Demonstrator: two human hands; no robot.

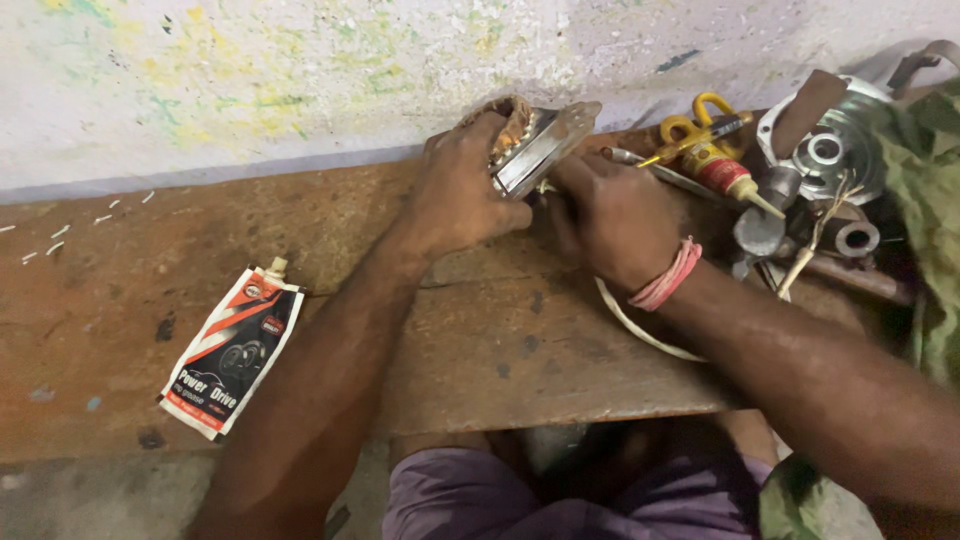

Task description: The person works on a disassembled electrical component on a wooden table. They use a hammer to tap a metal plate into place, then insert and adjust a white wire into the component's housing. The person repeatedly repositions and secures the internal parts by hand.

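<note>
My left hand (462, 185) grips a metal part with copper windings and a shiny flat plate (535, 148), holding it tilted on the far side of the wooden bench (120, 250). My right hand (610, 215), with a pink band at the wrist, presses against the underside of that part from the right; its fingertips are hidden beneath the plate, so I cannot tell what they pinch. A white cord (640, 330) loops on the bench below my right wrist.
A flat squeeze pouch with a nozzle (232, 350) lies at the bench's left front. At the right are yellow-handled scissors (700, 120), a small red bottle with a pointed tip (725, 175), round metal housings (830, 150), a rusty rod (860, 280) and green cloth (925, 210). A stained wall rises behind.
</note>
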